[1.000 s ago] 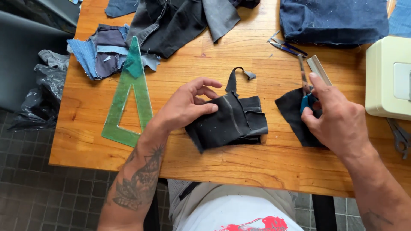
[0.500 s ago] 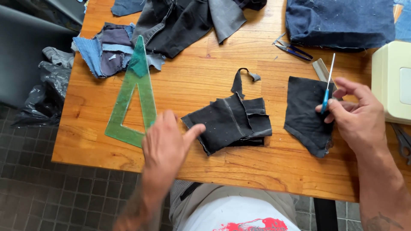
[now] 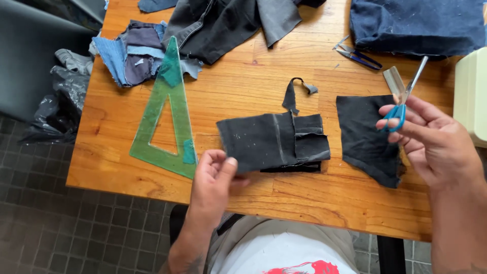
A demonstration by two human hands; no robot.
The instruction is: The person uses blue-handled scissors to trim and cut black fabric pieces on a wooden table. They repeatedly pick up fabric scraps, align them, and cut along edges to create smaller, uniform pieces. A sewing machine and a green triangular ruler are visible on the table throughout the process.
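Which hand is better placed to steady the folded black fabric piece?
Left. The left hand already touches the folded black fabric at its corner; the right hand is occupied holding blue-handled scissors.

Taking the folded black cloth (image 3: 274, 142) as landmark: bare table (image 3: 243, 86) lies open just behind it, up to the clothing heap (image 3: 223, 23). The green set square (image 3: 165, 111) blocks its left; a second black cloth piece (image 3: 368, 137) lies near its right.
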